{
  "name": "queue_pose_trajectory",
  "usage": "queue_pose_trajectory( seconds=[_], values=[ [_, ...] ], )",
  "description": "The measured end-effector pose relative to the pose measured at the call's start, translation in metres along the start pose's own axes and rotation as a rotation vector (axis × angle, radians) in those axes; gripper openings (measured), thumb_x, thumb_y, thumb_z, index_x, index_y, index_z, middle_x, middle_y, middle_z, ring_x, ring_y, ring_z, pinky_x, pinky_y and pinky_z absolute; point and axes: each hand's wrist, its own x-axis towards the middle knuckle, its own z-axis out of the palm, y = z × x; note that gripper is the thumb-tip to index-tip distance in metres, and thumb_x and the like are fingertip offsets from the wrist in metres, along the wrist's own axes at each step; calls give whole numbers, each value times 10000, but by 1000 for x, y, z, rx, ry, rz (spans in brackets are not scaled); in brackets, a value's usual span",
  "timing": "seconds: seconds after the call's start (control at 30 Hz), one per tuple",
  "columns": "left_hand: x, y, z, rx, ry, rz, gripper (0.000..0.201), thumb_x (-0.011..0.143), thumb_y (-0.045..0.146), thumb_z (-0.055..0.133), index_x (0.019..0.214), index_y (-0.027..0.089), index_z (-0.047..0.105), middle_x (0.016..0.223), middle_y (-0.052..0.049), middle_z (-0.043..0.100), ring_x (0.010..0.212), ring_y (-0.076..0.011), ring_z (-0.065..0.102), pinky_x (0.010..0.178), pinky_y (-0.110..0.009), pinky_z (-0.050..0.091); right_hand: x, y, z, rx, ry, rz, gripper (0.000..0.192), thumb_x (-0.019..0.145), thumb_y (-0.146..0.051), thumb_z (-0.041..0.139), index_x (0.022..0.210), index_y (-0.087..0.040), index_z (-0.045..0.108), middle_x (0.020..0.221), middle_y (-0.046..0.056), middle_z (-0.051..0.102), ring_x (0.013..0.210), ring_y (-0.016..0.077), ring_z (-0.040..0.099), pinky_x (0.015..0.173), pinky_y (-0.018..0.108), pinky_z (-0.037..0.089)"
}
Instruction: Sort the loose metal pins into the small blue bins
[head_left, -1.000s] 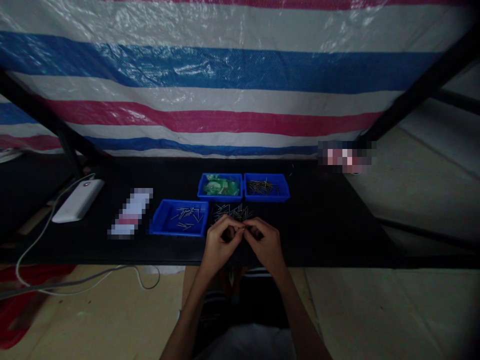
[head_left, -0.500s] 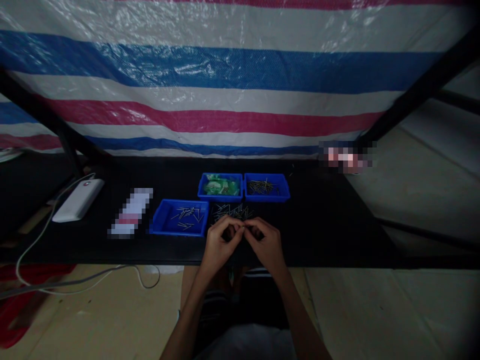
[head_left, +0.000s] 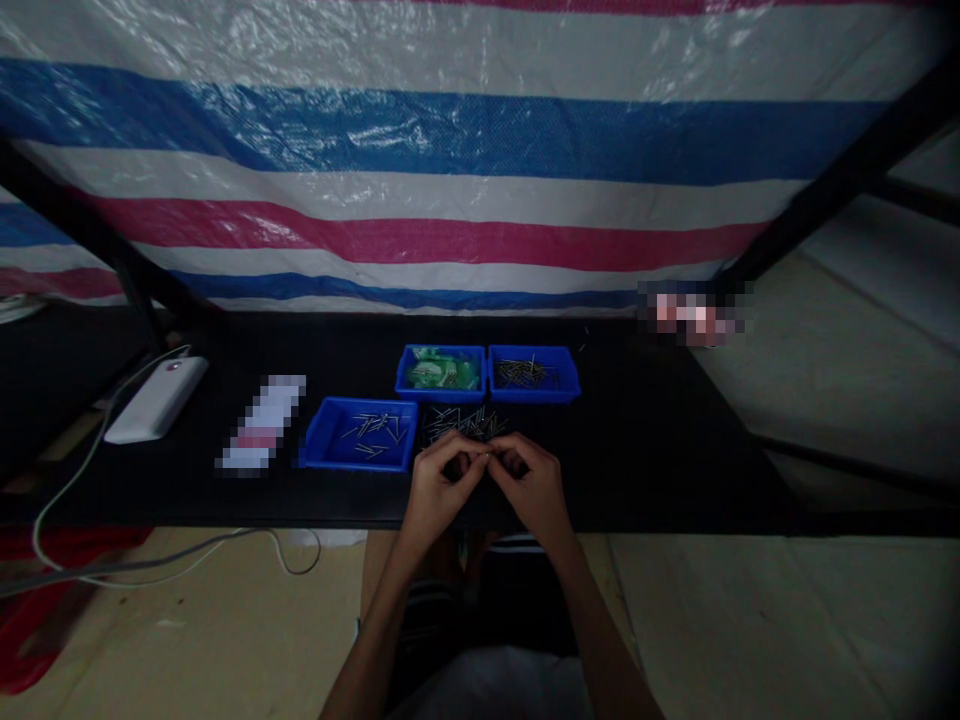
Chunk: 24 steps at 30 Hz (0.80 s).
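Note:
My left hand [head_left: 448,474] and my right hand [head_left: 529,476] meet fingertip to fingertip over the black table, thumbs and forefingers pinched. Whatever sits between the fingertips is too small to make out. Just beyond them lies a loose pile of thin metal pins or screws [head_left: 466,422]. To the left, a blue bin [head_left: 322,440] holds several similar slim metal pieces. Behind the pile, another blue bin [head_left: 403,385] contains green and clear plastic packets [head_left: 442,371]. Beside it on the right, a third blue bin [head_left: 568,383] has darker, brownish thin pieces [head_left: 521,373].
At the left, a white power strip [head_left: 157,402] with a cable rests on the black table [head_left: 645,450], near a blurred-out flat item [head_left: 262,425]. A striped plastic sheet [head_left: 465,140] hangs behind, between black frame bars. Two tiny pieces lie at the back right.

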Motion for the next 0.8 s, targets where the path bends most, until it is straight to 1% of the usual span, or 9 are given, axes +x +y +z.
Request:
queue_pose_trajectory(
  seconds=[0.23,0.57,0.8],
  values=[
    [0,-1,0,-2,-1,10,118,941,226,697,1000,208,797,799,-22,660,698,-135,592,643,-242,451,0,0,0,-3,2,17,48,867,-181,679,870,-206,719,732,-25,664,595,116,551,583,236,436],
    [1,3,-1,10,16,1,131,944,254,695,999,204,802,806,-33,681,705,-144,605,641,-248,466,0,-3,0,-1,9,46,39,862,-221,674,855,-212,711,712,-15,668,585,126,560,567,243,446],
    [0,2,-1,11,12,11,129,944,235,695,1007,211,805,805,-31,672,702,-140,591,636,-247,454,1,-3,-1,11,7,47,37,851,-197,682,866,-206,715,721,-21,686,579,119,561,573,234,447]
  ],
)
